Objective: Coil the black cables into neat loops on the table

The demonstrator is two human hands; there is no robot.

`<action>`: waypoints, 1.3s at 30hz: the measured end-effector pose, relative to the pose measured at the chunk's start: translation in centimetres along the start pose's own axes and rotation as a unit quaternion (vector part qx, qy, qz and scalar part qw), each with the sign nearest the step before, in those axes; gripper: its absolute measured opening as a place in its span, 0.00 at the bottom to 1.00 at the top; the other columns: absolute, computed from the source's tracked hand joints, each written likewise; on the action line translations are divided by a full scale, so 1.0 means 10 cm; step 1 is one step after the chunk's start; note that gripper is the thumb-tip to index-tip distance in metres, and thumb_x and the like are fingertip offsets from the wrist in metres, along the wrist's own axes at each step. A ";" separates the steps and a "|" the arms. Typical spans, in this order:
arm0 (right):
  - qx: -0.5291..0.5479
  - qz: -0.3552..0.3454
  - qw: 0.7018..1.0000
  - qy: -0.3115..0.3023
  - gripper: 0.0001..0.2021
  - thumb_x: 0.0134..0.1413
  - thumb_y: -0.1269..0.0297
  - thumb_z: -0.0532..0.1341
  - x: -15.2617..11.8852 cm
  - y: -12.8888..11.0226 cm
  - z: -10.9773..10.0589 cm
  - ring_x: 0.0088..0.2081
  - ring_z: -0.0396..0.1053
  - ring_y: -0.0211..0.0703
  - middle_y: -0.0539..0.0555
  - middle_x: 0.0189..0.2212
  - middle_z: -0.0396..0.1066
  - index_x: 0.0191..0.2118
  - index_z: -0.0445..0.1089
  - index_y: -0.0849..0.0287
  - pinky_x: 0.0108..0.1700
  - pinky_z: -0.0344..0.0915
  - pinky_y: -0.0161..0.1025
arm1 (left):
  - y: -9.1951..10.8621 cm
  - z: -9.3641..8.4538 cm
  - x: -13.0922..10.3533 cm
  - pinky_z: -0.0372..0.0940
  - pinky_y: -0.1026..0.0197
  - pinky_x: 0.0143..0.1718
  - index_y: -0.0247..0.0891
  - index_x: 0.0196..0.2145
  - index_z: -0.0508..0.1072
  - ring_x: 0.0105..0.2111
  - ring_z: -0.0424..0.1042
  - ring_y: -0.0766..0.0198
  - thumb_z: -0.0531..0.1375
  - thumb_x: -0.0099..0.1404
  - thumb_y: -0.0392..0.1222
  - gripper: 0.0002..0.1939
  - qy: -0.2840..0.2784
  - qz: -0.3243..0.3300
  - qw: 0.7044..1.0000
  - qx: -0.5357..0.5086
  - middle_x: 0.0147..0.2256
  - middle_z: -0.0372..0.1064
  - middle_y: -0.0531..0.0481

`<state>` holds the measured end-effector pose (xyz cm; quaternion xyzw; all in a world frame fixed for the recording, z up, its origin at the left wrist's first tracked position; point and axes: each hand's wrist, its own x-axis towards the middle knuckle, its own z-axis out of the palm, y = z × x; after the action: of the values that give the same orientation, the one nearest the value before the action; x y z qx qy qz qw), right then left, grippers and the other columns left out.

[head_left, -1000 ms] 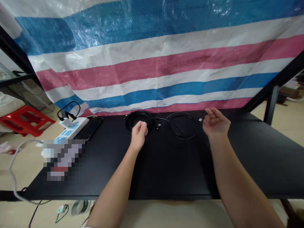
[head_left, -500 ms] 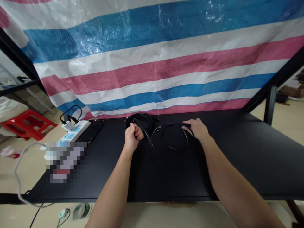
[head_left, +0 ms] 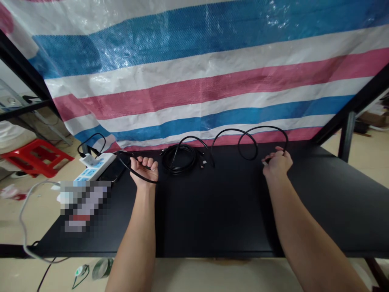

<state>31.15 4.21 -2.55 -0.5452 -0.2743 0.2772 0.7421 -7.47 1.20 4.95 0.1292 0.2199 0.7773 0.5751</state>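
A black cable [head_left: 235, 129] stretches in loose loops between my two hands, raised above the black tabletop [head_left: 209, 219]. My left hand [head_left: 145, 169] is closed on one part of it, palm turned up, with a bend of cable curving around the wrist. On the other side my right hand [head_left: 277, 163] is closed around the cable near its end, where a small light-coloured plug shows by the fingers. Behind and between the hands lies a coil of black cable [head_left: 180, 159] on the table. Small connector ends [head_left: 203, 163] rest beside the coil.
On the left stand a white power strip [head_left: 101, 161] with a plugged-in adapter and a dark phone [head_left: 114, 169]. A blurred-out item [head_left: 86, 209] lies nearer. A striped plastic sheet [head_left: 194, 89] hangs behind the table. A red stool [head_left: 38, 158] is on the floor.
My hands have moved apart, the left one leftward and the right one rightward. The cable's loops have risen off the table and opened out between them.
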 end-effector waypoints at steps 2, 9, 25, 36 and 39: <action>0.030 0.050 0.997 0.049 0.06 0.53 0.67 0.46 -0.04 -0.07 0.00 0.15 0.50 0.36 0.40 0.16 0.44 0.28 0.46 0.52 0.21 0.52 0.34 | 0.04 -0.05 0.06 0.48 0.70 0.13 0.37 0.17 0.56 0.14 0.48 0.72 0.41 0.70 0.53 0.27 0.047 0.014 0.998 -0.029 0.14 0.45 0.58; 0.211 0.177 0.959 0.065 0.09 0.56 0.66 0.45 -0.21 -0.28 0.09 0.14 0.52 0.35 0.41 0.13 0.45 0.25 0.46 0.54 0.19 0.54 0.32 | 0.11 -0.20 0.18 0.46 0.70 0.12 0.38 0.17 0.54 0.13 0.46 0.72 0.42 0.70 0.55 0.27 0.072 0.020 0.996 -0.050 0.13 0.43 0.59; 0.091 -0.018 0.995 -0.035 0.15 0.45 0.53 0.59 -0.34 -0.33 0.17 0.16 0.49 0.34 0.42 0.15 0.48 0.24 0.51 0.53 0.20 0.52 0.36 | -0.04 -0.02 -0.05 0.43 0.73 0.10 0.38 0.18 0.53 0.13 0.45 0.75 0.53 0.67 0.50 0.23 -0.044 -0.040 0.998 0.017 0.15 0.40 0.61; -0.253 -0.123 0.959 -0.038 0.19 0.30 0.58 0.69 -0.67 -0.22 0.46 0.23 0.60 0.38 0.43 0.19 0.58 0.25 0.56 0.53 0.29 0.61 0.39 | -0.03 0.02 -0.10 0.44 0.73 0.10 0.38 0.18 0.54 0.13 0.45 0.74 0.49 0.69 0.49 0.23 -0.068 -0.061 0.996 0.019 0.15 0.41 0.59; -0.173 -0.077 0.982 -0.011 0.18 0.36 0.51 0.66 -0.62 -0.25 0.45 0.18 0.58 0.38 0.43 0.14 0.56 0.21 0.56 0.53 0.22 0.56 0.37 | -0.05 0.04 -0.13 0.46 0.73 0.11 0.37 0.17 0.55 0.14 0.47 0.74 0.51 0.67 0.48 0.23 -0.078 -0.074 0.993 0.040 0.16 0.42 0.59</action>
<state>23.90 2.17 0.37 -0.6398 -0.3673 0.1737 0.6523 -6.47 0.18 5.08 0.1959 0.2144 0.7108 0.6406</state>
